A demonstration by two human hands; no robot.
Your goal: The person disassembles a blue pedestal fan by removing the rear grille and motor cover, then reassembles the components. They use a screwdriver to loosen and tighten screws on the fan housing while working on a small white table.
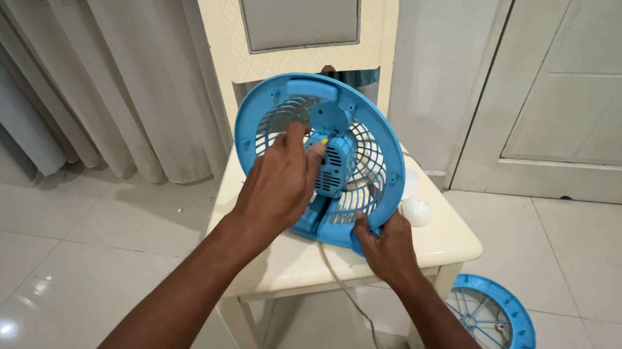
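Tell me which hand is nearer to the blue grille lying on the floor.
The right hand. It grips the lower rim of the blue fan housing on the cream chair, just up and left of the floor grille. The left hand is farther left, over the motor block.

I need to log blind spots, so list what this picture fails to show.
- Head view: centre of the blue fan grille, covered by the left hand.
- Head view: yellow tip at the left fingers, too small to identify.
- Head view: second blue grille on the floor, partly behind the right forearm.
- Head view: cord's end, hidden.

Round blue fan housing (320, 157), rear grille with motor casing, propped tilted on cream chair seat, cord trailing down.
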